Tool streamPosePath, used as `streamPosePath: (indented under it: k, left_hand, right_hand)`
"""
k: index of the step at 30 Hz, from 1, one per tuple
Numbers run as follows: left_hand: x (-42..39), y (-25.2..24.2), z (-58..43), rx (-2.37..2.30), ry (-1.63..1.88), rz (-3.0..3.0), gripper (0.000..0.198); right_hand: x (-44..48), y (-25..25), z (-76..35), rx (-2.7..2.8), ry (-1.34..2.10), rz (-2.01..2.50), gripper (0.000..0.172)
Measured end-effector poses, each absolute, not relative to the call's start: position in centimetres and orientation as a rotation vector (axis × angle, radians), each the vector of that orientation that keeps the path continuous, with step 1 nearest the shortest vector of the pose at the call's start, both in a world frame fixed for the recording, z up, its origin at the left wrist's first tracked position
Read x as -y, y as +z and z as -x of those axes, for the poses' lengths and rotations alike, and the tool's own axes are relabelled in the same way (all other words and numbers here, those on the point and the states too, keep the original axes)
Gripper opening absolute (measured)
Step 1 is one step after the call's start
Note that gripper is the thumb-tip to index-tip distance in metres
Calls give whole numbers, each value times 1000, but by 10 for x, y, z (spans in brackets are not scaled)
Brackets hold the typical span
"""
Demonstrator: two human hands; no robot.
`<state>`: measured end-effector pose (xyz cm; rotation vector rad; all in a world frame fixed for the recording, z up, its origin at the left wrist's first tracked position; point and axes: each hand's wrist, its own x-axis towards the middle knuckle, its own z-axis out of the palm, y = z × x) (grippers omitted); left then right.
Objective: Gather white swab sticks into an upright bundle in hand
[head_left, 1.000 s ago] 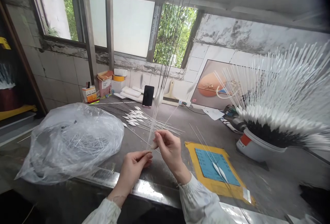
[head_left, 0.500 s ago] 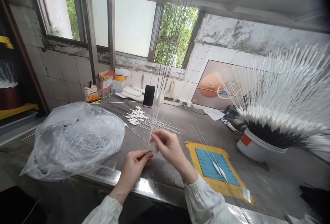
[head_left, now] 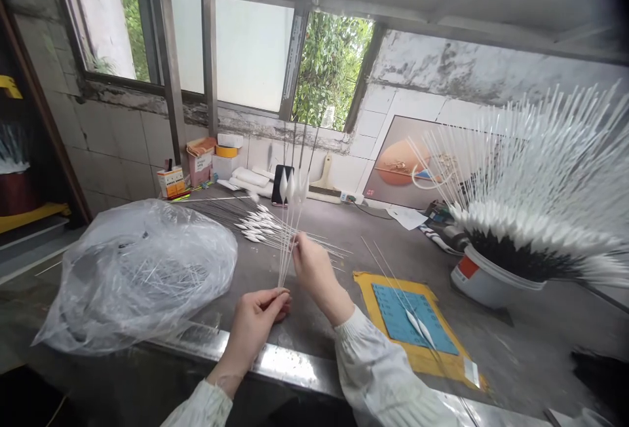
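My left hand (head_left: 260, 315) pinches the lower stem ends of several fishing floats (head_left: 291, 188), which fan upward with white spindle-shaped bodies and dark thin tips. Higher on the same stems, my right hand (head_left: 314, 266) is closed, thumb and forefinger pinched at the right side of the bunch. Its other fingers are curled out of sight. Behind the bunch, a pile of similar white floats (head_left: 258, 222) lies on the dark table. To the right, two floats (head_left: 420, 327) rest on a blue sheet (head_left: 393, 302) over a yellow one (head_left: 366, 289).
A clear plastic bag (head_left: 142, 270) of thin stems bulges at the left. At the right, a white tub (head_left: 491, 279) bristles with floats. A phone (head_left: 278, 192) leans at the back beside a brush (head_left: 325, 175). The table has a metal front edge (head_left: 289, 363).
My right hand has risen along the stems from near my left fingertips. The float bodies have spread apart and sit slightly lower and further left. My left hand stays in place.
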<state>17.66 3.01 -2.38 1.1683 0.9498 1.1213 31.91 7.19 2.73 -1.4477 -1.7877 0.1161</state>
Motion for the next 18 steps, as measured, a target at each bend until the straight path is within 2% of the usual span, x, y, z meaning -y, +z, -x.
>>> streamPosePath:
  k: [2,6,18]
  left_hand:
    - [-31,-24,-177,-954,1122,-1145,39]
    - [-30,-24,-177,-955,1115,-1158,40]
    - [-30,-23,-176,-921,1106,-1136,41]
  right_hand:
    - [-61,27,-324,1726,121,1369,28]
    - [-45,17,-327,1703,232,1202,18]
    - [-31,26,-311,1391,372,864,13]
